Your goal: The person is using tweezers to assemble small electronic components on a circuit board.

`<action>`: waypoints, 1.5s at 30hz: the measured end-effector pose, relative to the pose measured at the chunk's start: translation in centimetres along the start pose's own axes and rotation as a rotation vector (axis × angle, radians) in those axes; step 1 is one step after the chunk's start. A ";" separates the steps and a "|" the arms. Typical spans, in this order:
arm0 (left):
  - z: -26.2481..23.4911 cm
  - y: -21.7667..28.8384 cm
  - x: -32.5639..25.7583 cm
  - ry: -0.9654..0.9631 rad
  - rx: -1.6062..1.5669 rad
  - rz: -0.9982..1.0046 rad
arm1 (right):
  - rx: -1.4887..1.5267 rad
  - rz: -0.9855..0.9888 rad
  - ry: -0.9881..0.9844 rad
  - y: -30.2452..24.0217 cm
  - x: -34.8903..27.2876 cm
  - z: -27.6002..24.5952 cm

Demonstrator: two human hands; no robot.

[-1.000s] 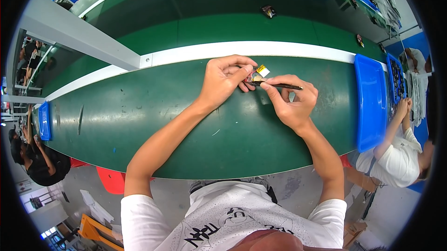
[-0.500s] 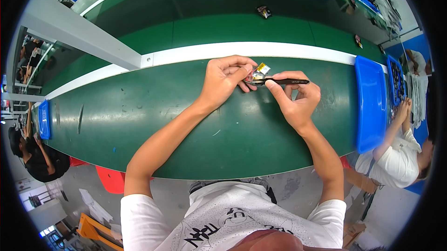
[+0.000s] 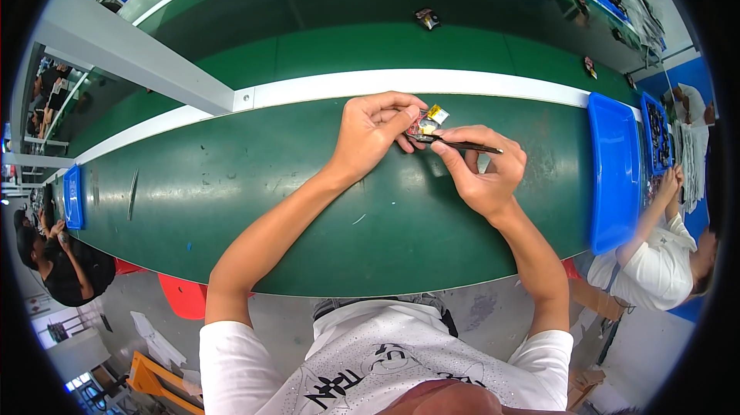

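Note:
My left hand point(image 3: 371, 131) is closed around a small electronic assembly point(image 3: 421, 128), dark and red, above the green worktop. A silver pouch cell with yellow tape point(image 3: 437, 114) sticks out at its far right side. My right hand point(image 3: 493, 172) pinches a pair of black tweezers point(image 3: 479, 146) between thumb and fingers. The tips of the tweezers reach into the assembly beside my left fingertips. What exactly the tips touch is too small to tell.
Beyond a white rail point(image 3: 370, 81) runs a green conveyor belt point(image 3: 339, 49) carrying several small assemblies point(image 3: 427, 19). A blue tray point(image 3: 614, 176) stands at the right, a smaller blue tray point(image 3: 73, 198) at the far left. A thin metallic strip point(image 3: 133, 195) lies left. Co-workers sit at both sides.
The tweezers have tilted, their rear end now lower, and my right hand has shifted slightly left. My left hand stays put. Assemblies on the belt have drifted left.

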State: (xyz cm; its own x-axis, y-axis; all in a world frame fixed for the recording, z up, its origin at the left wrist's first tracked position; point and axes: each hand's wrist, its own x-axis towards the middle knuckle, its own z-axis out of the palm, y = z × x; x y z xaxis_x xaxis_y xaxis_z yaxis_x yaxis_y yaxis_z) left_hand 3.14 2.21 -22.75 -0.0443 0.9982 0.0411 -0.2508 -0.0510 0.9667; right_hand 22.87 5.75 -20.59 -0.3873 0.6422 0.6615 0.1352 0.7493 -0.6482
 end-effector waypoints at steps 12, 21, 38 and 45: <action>0.0 -0.2 0.0 0.007 0.017 0.012 | -0.001 0.017 -0.005 -0.3 0.0 0.0; 0.0 -0.2 0.1 0.014 0.020 -0.004 | -0.075 -0.097 -0.002 -0.1 -0.1 0.3; 0.4 0.4 -0.2 -0.043 0.056 -0.063 | -0.102 -0.175 -0.020 -0.3 0.1 0.0; 0.4 1.0 0.1 -0.097 0.178 -0.122 | -0.155 -0.177 -0.030 -0.2 -0.3 0.2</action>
State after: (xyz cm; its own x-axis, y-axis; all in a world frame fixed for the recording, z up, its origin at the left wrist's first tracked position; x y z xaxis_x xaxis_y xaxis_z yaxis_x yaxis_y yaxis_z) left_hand 3.25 2.25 -21.64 0.0709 0.9955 -0.0630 -0.0735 0.0682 0.9950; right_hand 22.75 5.37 -20.67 -0.4441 0.4955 0.7465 0.2004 0.8670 -0.4563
